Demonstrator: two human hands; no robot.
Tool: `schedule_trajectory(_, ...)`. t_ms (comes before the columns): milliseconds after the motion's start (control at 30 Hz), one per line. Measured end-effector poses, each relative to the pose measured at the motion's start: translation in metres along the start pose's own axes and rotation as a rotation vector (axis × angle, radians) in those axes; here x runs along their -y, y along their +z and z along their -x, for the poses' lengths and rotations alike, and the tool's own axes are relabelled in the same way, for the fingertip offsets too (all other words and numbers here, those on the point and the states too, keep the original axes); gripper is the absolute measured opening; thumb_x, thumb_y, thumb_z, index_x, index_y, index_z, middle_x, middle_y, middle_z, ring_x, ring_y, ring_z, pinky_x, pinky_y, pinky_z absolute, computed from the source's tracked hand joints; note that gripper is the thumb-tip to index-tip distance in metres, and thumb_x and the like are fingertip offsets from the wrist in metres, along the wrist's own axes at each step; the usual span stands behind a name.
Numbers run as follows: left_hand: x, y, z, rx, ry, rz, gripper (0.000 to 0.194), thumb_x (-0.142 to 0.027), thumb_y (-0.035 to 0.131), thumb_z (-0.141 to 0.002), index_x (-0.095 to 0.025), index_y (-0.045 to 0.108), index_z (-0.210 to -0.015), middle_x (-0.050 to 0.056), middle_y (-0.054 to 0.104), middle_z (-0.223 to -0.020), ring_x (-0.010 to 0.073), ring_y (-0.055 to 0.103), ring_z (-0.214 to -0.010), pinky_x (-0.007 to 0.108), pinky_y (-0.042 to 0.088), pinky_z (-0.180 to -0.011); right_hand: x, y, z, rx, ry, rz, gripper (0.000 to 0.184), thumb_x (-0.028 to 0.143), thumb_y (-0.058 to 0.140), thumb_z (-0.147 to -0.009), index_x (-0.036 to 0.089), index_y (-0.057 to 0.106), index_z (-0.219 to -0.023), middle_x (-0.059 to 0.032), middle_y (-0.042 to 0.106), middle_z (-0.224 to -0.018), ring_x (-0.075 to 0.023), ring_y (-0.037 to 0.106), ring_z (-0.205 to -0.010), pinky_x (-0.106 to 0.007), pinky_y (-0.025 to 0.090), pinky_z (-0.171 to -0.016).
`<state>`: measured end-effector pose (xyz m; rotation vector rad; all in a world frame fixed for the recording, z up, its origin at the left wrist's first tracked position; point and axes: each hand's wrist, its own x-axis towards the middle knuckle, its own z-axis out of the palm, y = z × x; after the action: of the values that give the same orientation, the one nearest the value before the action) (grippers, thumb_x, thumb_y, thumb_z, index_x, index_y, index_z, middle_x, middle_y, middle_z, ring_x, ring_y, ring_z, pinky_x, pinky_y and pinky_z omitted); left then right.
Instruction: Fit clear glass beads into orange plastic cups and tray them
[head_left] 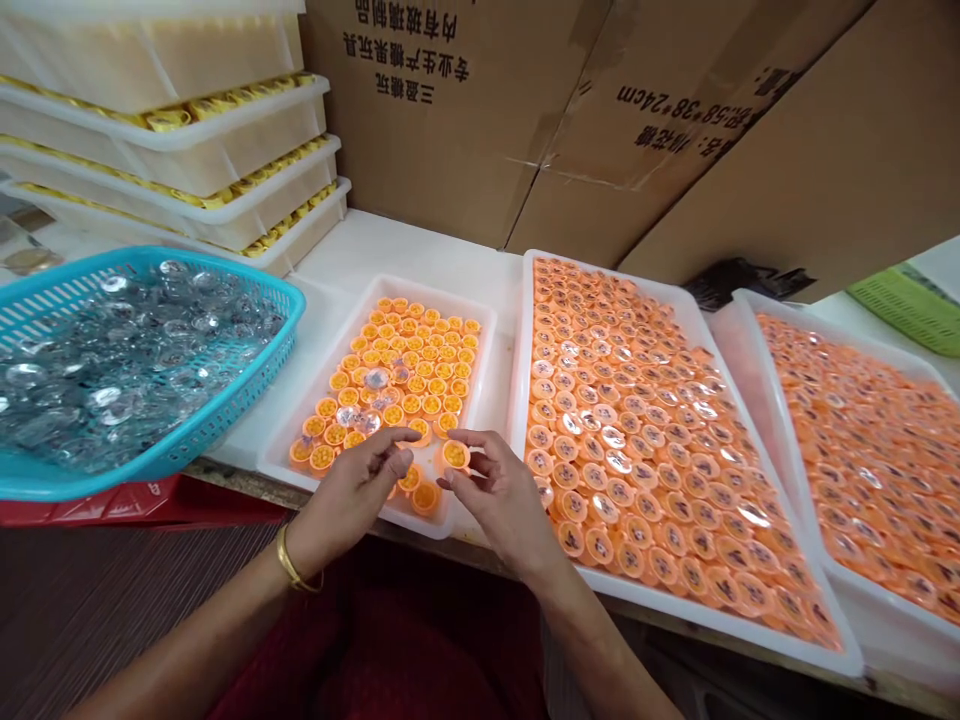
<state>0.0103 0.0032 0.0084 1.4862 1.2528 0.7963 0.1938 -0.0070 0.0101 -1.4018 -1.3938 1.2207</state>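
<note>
My right hand (499, 490) pinches a small orange cup (455, 456) of yellow candies between thumb and fingers, above the front right of a small white tray (489, 320). Over the same tray, my left hand (364, 480) has its thumb and index finger close together; whatever they may hold is hidden. Rows of open orange cups with yellow filling (427, 355) stand in this tray. Several clear round lids (376, 378) lie on top of the cups. Beneath my hands sit a few more cups, partly covered by the left fingers.
At left stands a blue basket (281, 370) heaped with clear lids. Behind it are stacked white trays (225, 215) with yellow packs. Larger white trays (847, 655) of lidded orange cups fill the right. Cardboard boxes (450, 150) line the back, and a green basket (907, 310) is far right.
</note>
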Motion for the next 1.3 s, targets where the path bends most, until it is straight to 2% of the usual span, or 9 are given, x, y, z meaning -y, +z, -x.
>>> schedule_trajectory(133, -0.014, -0.009, -0.004, 0.057, -0.097, 0.322, 0.026, -0.032, 0.045, -0.09, -0.016, 0.054, -0.108, 0.002, 0.058, -0.082, 0.0122, 0.056, -0.069, 0.023, 0.046, -0.059, -0.003, 0.011, -0.002, -0.001, 0.047, -0.208, 0.037, 0.025, 0.06, -0.078, 0.026, 0.057, -0.115, -0.004, 0.059, -0.114, -0.0157, 0.059, -0.096, -0.03, 0.051, -0.082)
schedule_trajectory(267, -0.019, -0.02, -0.007, 0.067, -0.083, 0.374, 0.03, -0.032, 0.058, -0.084, -0.018, 0.049, -0.109, 0.004, 0.066, -0.085, 0.0139, 0.062, -0.067, 0.022, 0.046, -0.052, -0.004, 0.021, -0.008, 0.014, 0.06, -0.337, 0.038, 0.023, 0.06, -0.077, 0.025, 0.056, -0.115, -0.0018, 0.062, -0.105, -0.0132, 0.058, -0.087, -0.028, 0.049, -0.079)
schedule_trajectory(400, -0.02, -0.024, -0.01, 0.008, -0.08, 0.324, 0.021, -0.029, 0.066, -0.078, -0.015, 0.063, -0.092, 0.003, 0.068, -0.074, 0.0126, 0.062, -0.065, 0.021, 0.048, -0.055, -0.002, 0.028, -0.01, 0.016, 0.096, -0.341, 0.033, 0.021, 0.06, -0.076, 0.022, 0.057, -0.109, 0.0007, 0.062, -0.084, -0.0117, 0.057, -0.076, -0.024, 0.047, -0.07)
schedule_trajectory(467, -0.02, -0.024, -0.01, -0.005, -0.064, 0.328, 0.022, -0.027, 0.067, -0.078, -0.015, 0.067, -0.097, 0.003, 0.068, -0.076, 0.0119, 0.063, -0.067, 0.022, 0.051, -0.062, -0.001, 0.03, -0.009, 0.012, 0.102, -0.342, 0.033, 0.02, 0.058, -0.077, 0.023, 0.057, -0.109, 0.003, 0.06, -0.077, -0.0104, 0.055, -0.071, -0.023, 0.046, -0.067)
schedule_trajectory(633, -0.018, -0.022, -0.009, -0.024, -0.103, 0.487, 0.049, -0.023, 0.072, -0.074, -0.021, 0.056, -0.12, 0.001, 0.069, -0.079, 0.014, 0.065, -0.071, 0.024, 0.054, -0.063, 0.001, 0.031, -0.009, 0.051, 0.115, -0.454, 0.024, 0.022, 0.055, -0.078, 0.024, 0.058, -0.102, -0.0005, 0.06, -0.107, -0.01, 0.059, -0.075, -0.025, 0.053, -0.066)
schedule_trajectory(800, -0.009, -0.02, -0.009, -0.046, -0.119, 0.561, 0.022, -0.024, 0.072, -0.075, -0.017, 0.067, -0.095, 0.003, 0.07, -0.087, 0.0125, 0.065, -0.076, 0.02, 0.052, -0.066, 0.001, 0.03, -0.01, 0.059, 0.172, -0.455, 0.027, 0.02, 0.052, -0.079, 0.025, 0.059, -0.105, 0.0012, 0.058, -0.105, -0.0066, 0.06, -0.063, -0.025, 0.055, -0.063)
schedule_trajectory(933, -0.006, -0.019, -0.008, -0.068, -0.083, 0.56, 0.03, -0.022, 0.072, -0.075, -0.02, 0.067, -0.105, 0.0, 0.067, -0.081, 0.0099, 0.063, -0.074, 0.019, 0.051, -0.068, 0.001, 0.03, -0.012, 0.052, 0.184, -0.479, 0.026, 0.024, 0.052, -0.08, 0.026, 0.061, -0.105, 0.0008, 0.057, -0.109, -0.0071, 0.062, -0.065, -0.027, 0.057, -0.065)
schedule_trajectory(1067, -0.012, -0.018, -0.006, -0.098, -0.055, 0.492, 0.046, -0.022, 0.073, -0.074, -0.023, 0.058, -0.117, -0.002, 0.066, -0.077, 0.0106, 0.063, -0.075, 0.019, 0.051, -0.068, 0.002, 0.032, -0.012, 0.05, 0.18, -0.564, 0.023, 0.027, 0.055, -0.08, 0.025, 0.063, -0.101, -0.0017, 0.056, -0.11, -0.0137, 0.062, -0.081, -0.027, 0.058, -0.06)
schedule_trajectory(1300, -0.015, -0.014, -0.006, -0.167, -0.013, 0.298, 0.026, -0.023, 0.074, -0.073, -0.019, 0.065, -0.096, 0.001, 0.068, -0.083, 0.0123, 0.065, -0.08, 0.022, 0.053, -0.074, 0.004, 0.035, -0.013, 0.063, 0.192, -0.71, 0.019, 0.027, 0.057, -0.08, 0.023, 0.065, -0.098, -0.0019, 0.06, -0.097, -0.0146, 0.059, -0.084, -0.026, 0.057, -0.063)
